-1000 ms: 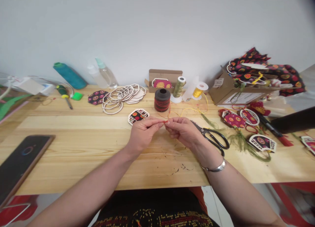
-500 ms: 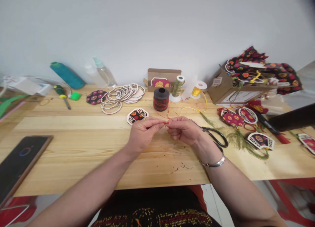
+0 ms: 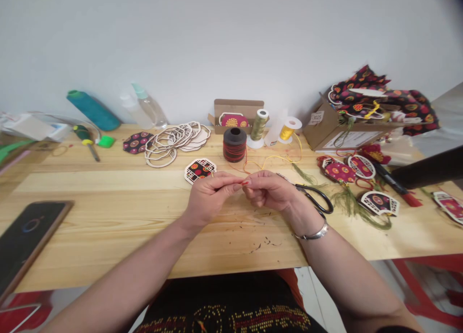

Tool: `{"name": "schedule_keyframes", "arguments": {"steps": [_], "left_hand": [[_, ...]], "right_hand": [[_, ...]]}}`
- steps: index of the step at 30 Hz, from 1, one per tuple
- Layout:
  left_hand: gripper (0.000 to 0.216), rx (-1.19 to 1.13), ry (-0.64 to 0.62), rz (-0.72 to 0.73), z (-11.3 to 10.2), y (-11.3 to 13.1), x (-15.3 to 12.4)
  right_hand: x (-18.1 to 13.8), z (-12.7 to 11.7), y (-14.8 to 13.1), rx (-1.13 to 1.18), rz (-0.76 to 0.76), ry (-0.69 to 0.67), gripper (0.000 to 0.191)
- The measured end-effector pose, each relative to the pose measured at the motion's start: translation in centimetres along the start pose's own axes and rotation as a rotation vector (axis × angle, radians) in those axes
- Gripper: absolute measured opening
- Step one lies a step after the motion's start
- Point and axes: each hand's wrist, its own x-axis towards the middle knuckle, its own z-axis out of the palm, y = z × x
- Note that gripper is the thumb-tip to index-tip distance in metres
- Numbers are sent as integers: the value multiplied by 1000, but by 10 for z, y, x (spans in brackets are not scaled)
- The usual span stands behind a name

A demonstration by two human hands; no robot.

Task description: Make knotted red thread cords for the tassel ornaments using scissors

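pinching red thread [image 3: 245, 180] between my left hand [image 3: 210, 195] and right hand [image 3: 271, 191] | both fingertips closed on it, i think | thin, limp, light | best held near the tip

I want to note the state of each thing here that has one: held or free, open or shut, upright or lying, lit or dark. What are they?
thread: pinched between both hands, seems to run to the dark spool
left hand: fingertips shut on thread
right hand: fingertips shut on thread
dark spool: upright
scissors: lying flat, free, seem shut
phone: lying flat, screen lit
small box: open
teal spool: lying on its side
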Motion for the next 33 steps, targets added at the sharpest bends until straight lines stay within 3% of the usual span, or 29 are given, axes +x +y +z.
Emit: {"name": "schedule_keyframes", "arguments": {"steps": [10,15,24,28,33], "left_hand": [[19,18,-2,-24,-1,-2,-1],[13,-11,-10,30,-1,-2,-1],[12,174,141,159,-1,-5,-2],[8,267,219,59,-2,-6,-2],[10,248,265,-94,-2,-4,0]], "right_hand": [[3,-1,5,-9,9,1,39],[4,-2,7,3,1,-3,36],[7,5,9,10,24,39,33],[6,11,14,-167,-126,151,35],[3,22,17,-669,-425,305,25]]}}
